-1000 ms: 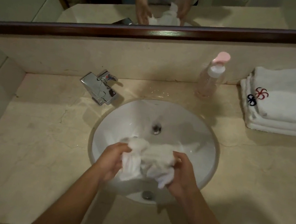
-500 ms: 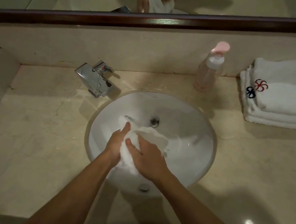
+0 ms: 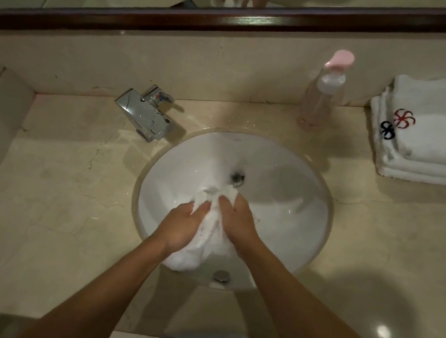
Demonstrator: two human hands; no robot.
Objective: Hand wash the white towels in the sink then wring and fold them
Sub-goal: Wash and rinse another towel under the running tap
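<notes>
Your beige marble counter (image 3: 46, 200) filled the view, backed by a low splashback and a dark wooden mirror frame (image 3: 237, 23) along the top. Set into the counter was the oval white sink (image 3: 288, 225), its drain (image 3: 237, 177) showing just beyond your fingers and the overflow hole (image 3: 221, 276) on the near wall. At the far right of the counter sat a stack of folded white towels (image 3: 436, 148), one bearing a red emblem and the one below it a dark one. You held a bunched white towel (image 3: 205, 241) inside the sink, toward its near side, between both hands. Your left hand (image 3: 181, 226) cupped the towel's left side, fingers curled onto the cloth; your right hand (image 3: 237, 220) pressed in from the right, fingers bent over the top of the bundle. The two hands squeezed the cloth between them. A chrome faucet (image 3: 144, 113) stood at the sink's far left rim, and a clear pump bottle with a pink cap (image 3: 324, 91) stood behind the sink, left of the stack.
</notes>
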